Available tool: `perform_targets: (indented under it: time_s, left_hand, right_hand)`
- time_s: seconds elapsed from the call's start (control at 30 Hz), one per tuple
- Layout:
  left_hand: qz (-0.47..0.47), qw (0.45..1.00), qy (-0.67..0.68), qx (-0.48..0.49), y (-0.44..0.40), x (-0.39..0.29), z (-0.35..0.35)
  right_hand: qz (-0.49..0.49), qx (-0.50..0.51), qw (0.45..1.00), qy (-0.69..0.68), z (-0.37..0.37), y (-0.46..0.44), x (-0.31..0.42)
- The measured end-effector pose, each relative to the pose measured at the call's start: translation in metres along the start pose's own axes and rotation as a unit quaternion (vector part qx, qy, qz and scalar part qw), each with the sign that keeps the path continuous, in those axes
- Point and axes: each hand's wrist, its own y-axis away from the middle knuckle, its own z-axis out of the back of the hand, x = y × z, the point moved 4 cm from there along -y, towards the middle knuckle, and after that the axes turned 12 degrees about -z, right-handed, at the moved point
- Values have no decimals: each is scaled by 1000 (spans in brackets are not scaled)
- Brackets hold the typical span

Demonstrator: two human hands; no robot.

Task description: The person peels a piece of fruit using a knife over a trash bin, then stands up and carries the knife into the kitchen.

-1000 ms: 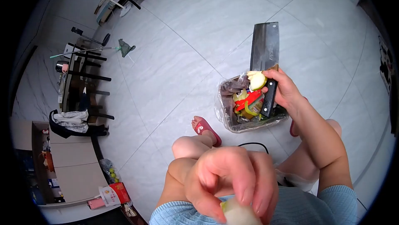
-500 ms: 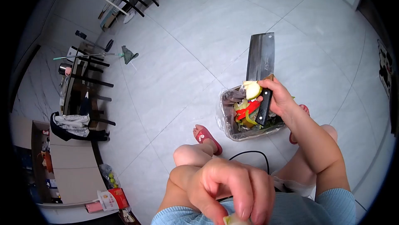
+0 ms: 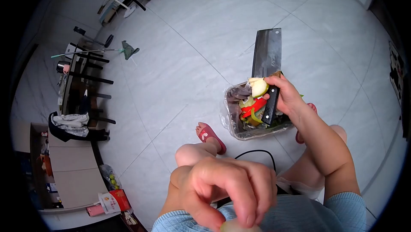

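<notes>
My right hand (image 3: 286,94) is closed round a cleaver (image 3: 267,54) and a cut piece of pale, green-skinned fruit (image 3: 259,88). The cleaver's broad blade points away from me, and its black handle slants down beneath the fingers. Just under this hand stands a lined waste bin (image 3: 241,135) with red, green and yellowish peelings (image 3: 252,108) inside. Close to the camera, my left hand (image 3: 233,187) pinches a small pale fruit piece (image 3: 239,226), partly cut off by the bottom edge of the view.
My feet in red slippers (image 3: 210,138) are on either side of the bin. A black cable (image 3: 257,150) curves across the tiled floor. Left are chairs, a table, a broom-like tool (image 3: 127,50), a cabinet (image 3: 75,163), and a bag of green fruit (image 3: 112,180).
The fruit piece in my left hand has sunk lower toward the bottom edge. My right hand still holds the cleaver and the fruit. The view has shifted slightly.
</notes>
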Motion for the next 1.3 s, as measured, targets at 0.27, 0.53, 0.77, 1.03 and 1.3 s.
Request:
perform_targets:
  time_s: [0.27,0.53,0.77,1.03,1.3]
  left_hand:
    - [71,996,-38,-29,-11,-6,6]
    - [125,984,-131,-6,-10,-17,6]
    - [131,958,-205,-155,-4,-12,14]
    - [157,863,-374,-302,-1,-18,54]
    - [171,915,-277,-239,6,-13,66]
  right_hand:
    - [-13,-7,1000,3,4,-3,-1]
    - [-14,-20,1000,6,7,-6,-1]
    - [-17,-16,1000,-7,9,-9,-2]
    - [-22,-6,1000,-19,11,-11,-3]
    - [-20,10,1000,-18,9,-8,-2]
